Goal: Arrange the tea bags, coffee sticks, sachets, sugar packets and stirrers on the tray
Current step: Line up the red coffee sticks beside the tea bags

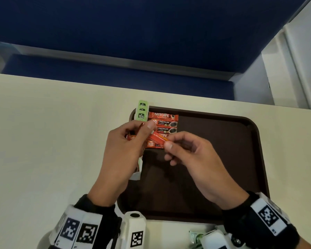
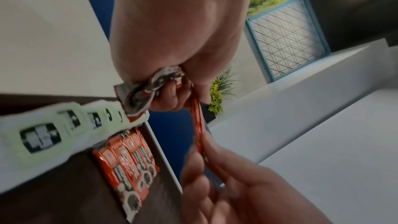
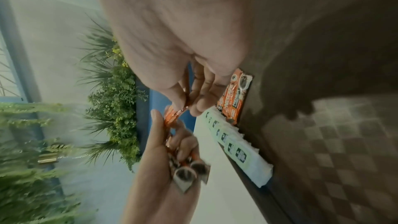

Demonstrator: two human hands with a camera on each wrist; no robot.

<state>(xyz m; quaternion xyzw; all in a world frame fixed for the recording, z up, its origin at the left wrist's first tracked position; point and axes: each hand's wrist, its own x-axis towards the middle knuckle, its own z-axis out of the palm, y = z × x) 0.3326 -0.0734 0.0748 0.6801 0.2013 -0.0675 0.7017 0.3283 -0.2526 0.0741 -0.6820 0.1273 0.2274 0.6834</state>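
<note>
Left grip (image 1: pixel 122 146): clutches spare coffee sticks (image 1: pixel 131 136).
Right grip (image 1: pixel 189 155): pinches one stick (image 1: pixel 157 139), long axis left-right.
Row (image 1: pixel 164 125): tray (image 1: pixel 223 159), far-left corner, just beyond; right hand nearer.

Coffee sticks (image 1: pixel 162 125) lie stacked in a column at the tray (image 1: pixel 223 159)'s far-left corner — tea bags (image 1: pixel 142 110) line its left edge, just beside them, on the table (image 1: pixel 52 141).

At the upper left of my tray (image 1: pixel 223 159), the top coffee stick (image 1: pixel 162 115) reads "NESCAFÉ CLASSIC". The two sticks (image 1: pixel 164 125) below it read "PREMIUM CLASSIC". The lowest stick (image 1: pixel 151 144) shows "Great Taste". The print on the green packets (image 1: pixel 142 110) is too small to read.
</note>
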